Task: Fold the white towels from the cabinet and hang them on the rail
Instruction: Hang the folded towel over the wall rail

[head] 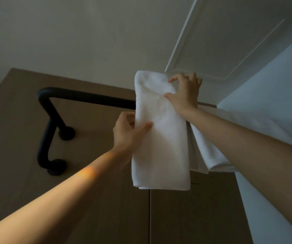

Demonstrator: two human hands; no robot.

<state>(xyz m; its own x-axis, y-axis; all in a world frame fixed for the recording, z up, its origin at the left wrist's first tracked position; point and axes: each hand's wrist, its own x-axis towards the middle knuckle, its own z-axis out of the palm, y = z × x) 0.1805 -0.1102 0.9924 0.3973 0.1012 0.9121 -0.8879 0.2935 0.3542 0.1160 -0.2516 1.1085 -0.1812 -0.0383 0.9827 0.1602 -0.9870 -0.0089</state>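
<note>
As left hand and right hand pinch it, white towel over rail, long axis vertical (ends down).

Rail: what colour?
Plain black. The rail shows best in the head view, left of the towel.

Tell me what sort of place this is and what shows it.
Most likely a bathroom or a hotel room's washing area. A folded white towel hangs at a black wall-mounted rail, a second towel hangs beside it, and wood-look cabinet doors sit below.
</note>
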